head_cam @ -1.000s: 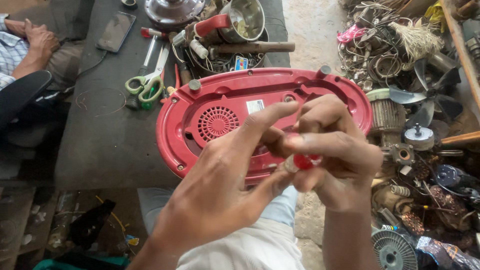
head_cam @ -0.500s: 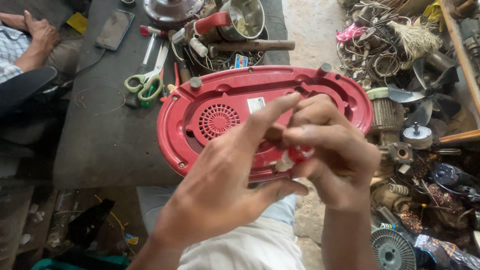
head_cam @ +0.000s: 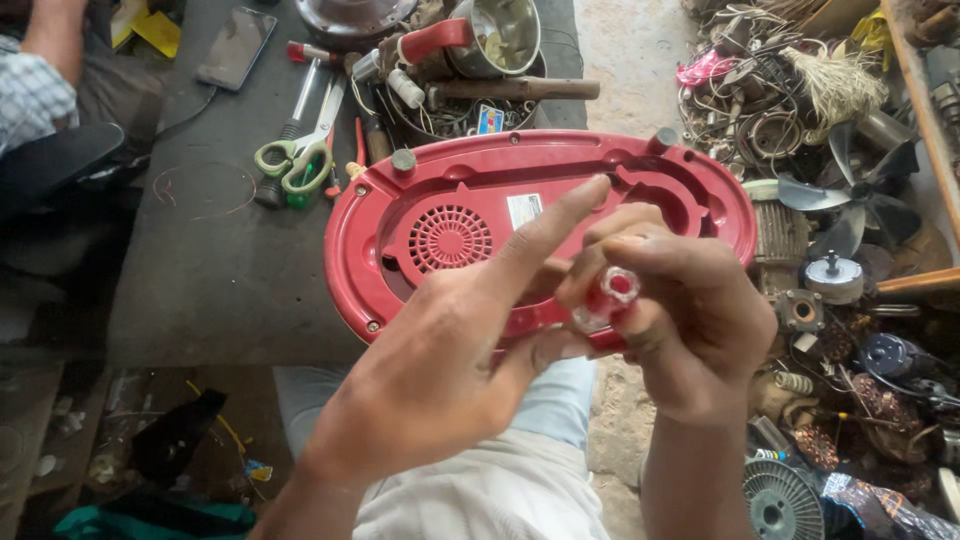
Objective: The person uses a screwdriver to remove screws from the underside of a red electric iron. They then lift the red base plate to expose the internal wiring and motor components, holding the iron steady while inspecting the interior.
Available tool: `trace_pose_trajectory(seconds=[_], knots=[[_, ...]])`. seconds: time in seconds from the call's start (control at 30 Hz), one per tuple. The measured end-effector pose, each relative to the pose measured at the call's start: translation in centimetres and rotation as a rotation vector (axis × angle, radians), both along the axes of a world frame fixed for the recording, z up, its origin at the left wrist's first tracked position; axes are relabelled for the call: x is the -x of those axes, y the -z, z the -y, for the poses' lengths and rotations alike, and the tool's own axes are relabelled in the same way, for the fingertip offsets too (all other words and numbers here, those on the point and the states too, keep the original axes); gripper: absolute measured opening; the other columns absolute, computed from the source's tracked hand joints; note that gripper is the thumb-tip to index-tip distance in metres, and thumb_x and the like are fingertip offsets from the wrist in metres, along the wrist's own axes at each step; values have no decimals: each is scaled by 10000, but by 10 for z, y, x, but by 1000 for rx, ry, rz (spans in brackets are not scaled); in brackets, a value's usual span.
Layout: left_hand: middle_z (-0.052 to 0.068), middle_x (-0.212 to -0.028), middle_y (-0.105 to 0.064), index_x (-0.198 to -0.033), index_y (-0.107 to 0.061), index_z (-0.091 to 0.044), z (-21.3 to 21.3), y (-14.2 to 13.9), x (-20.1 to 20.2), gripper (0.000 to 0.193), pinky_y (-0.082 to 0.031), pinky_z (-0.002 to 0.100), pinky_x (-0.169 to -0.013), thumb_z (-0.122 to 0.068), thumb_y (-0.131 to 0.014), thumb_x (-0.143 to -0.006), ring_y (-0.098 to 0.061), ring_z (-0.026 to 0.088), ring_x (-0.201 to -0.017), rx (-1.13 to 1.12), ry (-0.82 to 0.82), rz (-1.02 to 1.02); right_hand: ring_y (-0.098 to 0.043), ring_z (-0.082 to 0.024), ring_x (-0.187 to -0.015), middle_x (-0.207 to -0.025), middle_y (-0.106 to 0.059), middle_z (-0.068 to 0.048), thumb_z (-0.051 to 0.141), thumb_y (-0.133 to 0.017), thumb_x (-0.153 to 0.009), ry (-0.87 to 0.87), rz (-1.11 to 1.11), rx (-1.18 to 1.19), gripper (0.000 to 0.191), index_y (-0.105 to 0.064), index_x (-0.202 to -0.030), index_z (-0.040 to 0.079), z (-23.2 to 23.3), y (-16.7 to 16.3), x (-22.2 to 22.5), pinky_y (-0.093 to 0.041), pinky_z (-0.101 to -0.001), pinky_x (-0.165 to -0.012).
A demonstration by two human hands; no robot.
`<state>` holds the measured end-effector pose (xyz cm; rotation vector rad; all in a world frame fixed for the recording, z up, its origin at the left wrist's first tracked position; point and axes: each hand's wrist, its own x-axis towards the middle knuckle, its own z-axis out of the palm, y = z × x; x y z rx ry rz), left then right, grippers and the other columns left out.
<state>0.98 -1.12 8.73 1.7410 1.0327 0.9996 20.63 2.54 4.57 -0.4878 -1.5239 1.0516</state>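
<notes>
My left hand (head_cam: 440, 370) and my right hand (head_cam: 690, 320) meet in front of me over a red oval appliance base (head_cam: 480, 215) that lies upside down on a dark mat (head_cam: 200, 260). Between the fingertips of both hands sits a small clear ring-shaped part with a red centre (head_cam: 612, 290). My left index finger sticks out straight, pointing up and to the right over the base. The base shows a round vent grille, a white label and rubber feet at its rim.
Green-handled scissors (head_cam: 295, 160), screwdrivers and a metal bowl of tools (head_cam: 470, 70) lie beyond the base. A phone (head_cam: 235, 45) rests at the far left, near another person's arm (head_cam: 50, 70). Wires, fan blades and motors (head_cam: 830, 200) are heaped at the right.
My hands have drawn slightly closer to me and lower in view. The small part has turned so its red centre faces up. The other person's arm has shifted toward the top left.
</notes>
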Motion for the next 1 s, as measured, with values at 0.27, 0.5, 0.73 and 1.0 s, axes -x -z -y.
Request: trace_pose_trajectory(seconds=[0.27, 0.5, 0.73, 1.0], knots=[[126, -1018, -744, -1546, -299, -119, 0, 1, -8, 841, -621, 376, -865, -114, -805, -875, -777, 245, -959, -224, -54, 1, -588, -131, -856, -940, -687, -80, 314, -691, -1076, -27, 73, -257, 277, -676, -1233, 86, -3, 7, -2, -462, -248, -775], [78, -1134, -760, -1637, -307, -101, 0, 5, -3, 842, -650, 340, -972, -147, -804, -959, -782, 187, -1047, -217, -29, -17, -684, -185, -807, -962, -760, -101, 373, -665, -1006, 7, 107, -174, 334, -667, -1170, 82, -7, 7, -4, -533, -336, -803], [74, -1018, -706, -1509, -370, -79, 1, 7, -9, 845, -573, 390, -950, -266, -849, -839, -725, 214, -998, -287, -137, -36, -632, -211, -937, -1084, -669, -111, 264, -748, -1044, -30, 25, -137, 410, -569, -1357, 69, 8, 1, 9, -528, -318, -826], [78, -1265, -659, -1191, -622, -211, 27, 42, -7, 347, -364, 508, -1133, -285, -802, -904, -557, 271, -1270, -531, -771, -510, -742, -251, -852, -985, -722, -150, 299, -530, -1121, -61, -518, 100, 288, -549, -1305, 78, -21, 7, -14, -611, -390, -705]])
